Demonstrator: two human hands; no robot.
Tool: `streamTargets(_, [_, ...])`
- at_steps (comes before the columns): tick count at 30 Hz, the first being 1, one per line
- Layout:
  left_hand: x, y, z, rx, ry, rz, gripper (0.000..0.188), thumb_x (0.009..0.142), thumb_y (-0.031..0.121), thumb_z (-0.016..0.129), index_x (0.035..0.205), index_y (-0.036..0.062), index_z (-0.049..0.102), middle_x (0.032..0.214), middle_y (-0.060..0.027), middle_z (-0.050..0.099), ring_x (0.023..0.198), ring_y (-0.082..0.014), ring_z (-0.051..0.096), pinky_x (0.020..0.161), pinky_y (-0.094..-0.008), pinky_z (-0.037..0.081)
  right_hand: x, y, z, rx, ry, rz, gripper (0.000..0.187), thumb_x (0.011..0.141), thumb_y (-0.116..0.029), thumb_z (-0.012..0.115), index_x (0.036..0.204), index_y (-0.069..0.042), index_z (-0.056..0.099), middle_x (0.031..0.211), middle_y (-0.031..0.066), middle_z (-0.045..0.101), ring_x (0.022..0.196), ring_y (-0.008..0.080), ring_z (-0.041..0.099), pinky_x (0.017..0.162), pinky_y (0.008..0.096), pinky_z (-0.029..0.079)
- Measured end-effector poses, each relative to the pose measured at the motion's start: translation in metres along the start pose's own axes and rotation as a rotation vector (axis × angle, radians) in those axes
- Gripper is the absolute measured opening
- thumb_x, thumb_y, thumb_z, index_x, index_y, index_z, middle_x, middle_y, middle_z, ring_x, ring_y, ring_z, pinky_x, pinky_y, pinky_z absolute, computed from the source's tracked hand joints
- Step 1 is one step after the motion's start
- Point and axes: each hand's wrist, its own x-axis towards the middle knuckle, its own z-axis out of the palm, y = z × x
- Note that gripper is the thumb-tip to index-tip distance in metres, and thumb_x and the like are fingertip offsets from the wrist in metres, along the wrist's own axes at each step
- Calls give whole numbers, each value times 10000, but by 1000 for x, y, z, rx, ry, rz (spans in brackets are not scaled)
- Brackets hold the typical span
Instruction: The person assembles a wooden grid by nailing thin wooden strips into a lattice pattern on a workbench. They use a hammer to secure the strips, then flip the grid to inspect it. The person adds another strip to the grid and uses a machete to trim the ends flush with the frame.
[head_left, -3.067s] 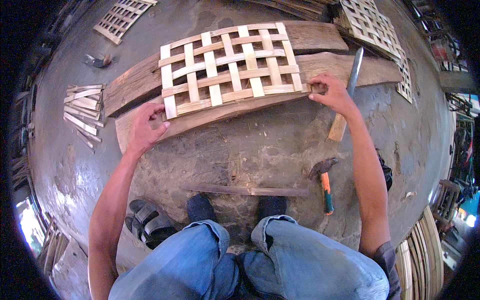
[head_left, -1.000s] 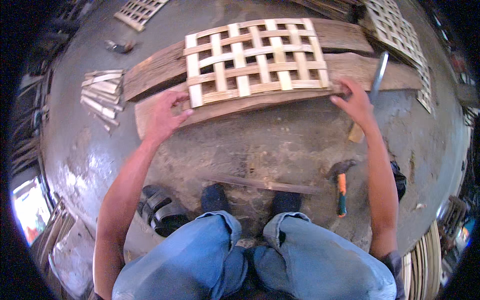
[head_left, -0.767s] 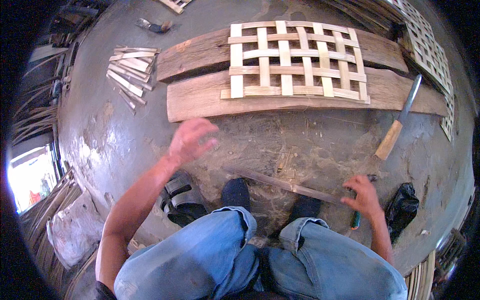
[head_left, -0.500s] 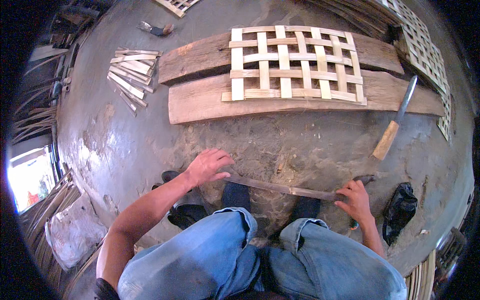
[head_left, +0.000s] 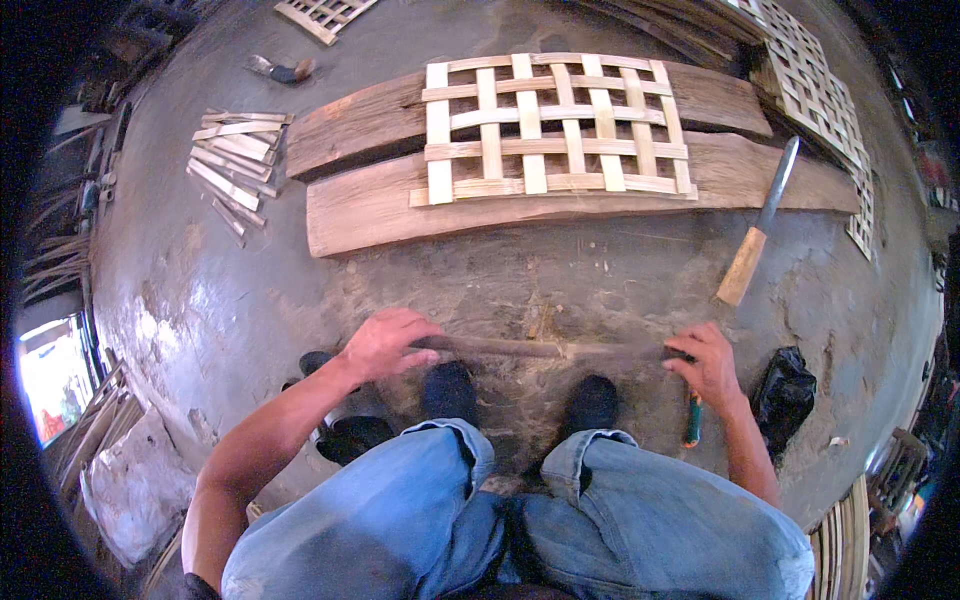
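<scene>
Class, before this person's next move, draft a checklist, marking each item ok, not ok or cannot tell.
1. Left hand holding the dark strip: ok, near its left end.
2. Right hand holding the same strip: ok, near its right end.
3. Strip's very ends sound: cannot tell, covered by the hands and blurred.
4. Woven lattice resting across both planks: ok.
5. Knife apart from both hands: ok.
6. Hammer fully visible: not ok, the right hand covers its upper part.

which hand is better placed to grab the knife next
Probably the right hand: the knife lies closer to it, wooden handle nearest; the left hand is at the other end of the strip.
</scene>
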Motion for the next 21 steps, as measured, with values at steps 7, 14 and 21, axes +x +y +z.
streamTargets(7, [60,-3,-70,137,405,-22,385,803,177,704,1165,80,612,1014,-131,633,927,-297,604,816,-388,491,100,11,-76,-8,358,-39,345,666,-135,792,979,-52,675,979,73,628,877,231,586,765,327,464])
streamTargets(14, [106,-17,-94,4,497,-150,316,816,79,673,1123,46,609,973,-103,611,830,-219,579,752,-327,481,171,46,-92,41,317,9,371,676,-137,798,1016,-58,670,992,62,647,853,193,592,746,307,474])
streamTargets(21, [104,-28,-87,-29,508,-171,291,817,73,670,1102,42,615,961,-84,599,779,-183,573,741,-310,488,179,66,-78,75,256,41,377,683,-151,790,1034,-78,674,1074,66,649,932,223,626,791,325,511])
